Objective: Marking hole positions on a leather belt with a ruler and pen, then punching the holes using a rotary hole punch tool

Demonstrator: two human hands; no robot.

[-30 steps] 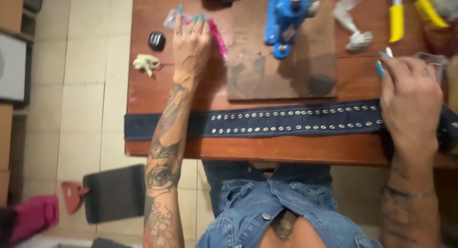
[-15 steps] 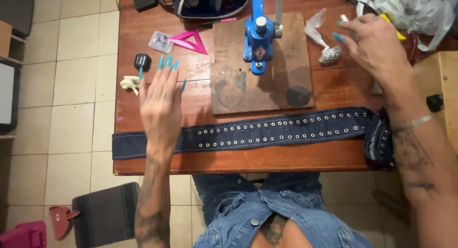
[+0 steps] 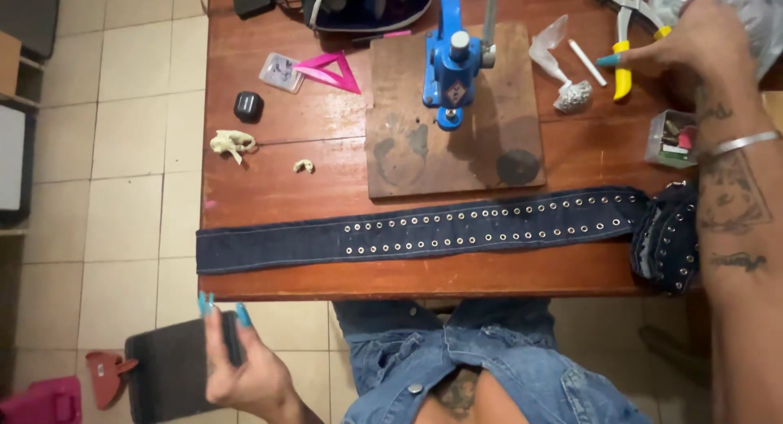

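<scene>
Denim, dark blue and studded with two rows of metal eyelets, lay as a long belt [image 3: 424, 232] across the near edge of the wooden table [image 3: 269, 187], its right end bunched in a heap at the right of the frame. Only the head view showed the scene.

Half a second before, the left hand had hovered flat over the table near the small black case; now the left hand [image 3: 245, 367] had dropped below the table edge to the lower left of the frame, fingers loosely curled and spread, teal nails up, holding nothing, in front of a dark grey pad [image 3: 167, 375] on the tiled floor. Whether it touched the pad could not be told.

Earlier the right hand had been above the crumpled foil by the board; now the right hand [image 3: 701, 41] had reached further into the upper right corner, fingers partly spread over a clear plastic bag [image 3: 763, 24], one fingertip just beside the yellow-handled pliers [image 3: 624, 61]. Whether it gripped anything could not be told.

At the centre top stood the blue hand press [image 3: 450, 65] on its wooden board [image 3: 457, 139]. Left of it lay a pink triangle [image 3: 330, 72] and the small black case [image 3: 248, 107]. Right of the board sat a foil wad [image 3: 572, 95] and a small clear box [image 3: 670, 139] of parts.
</scene>
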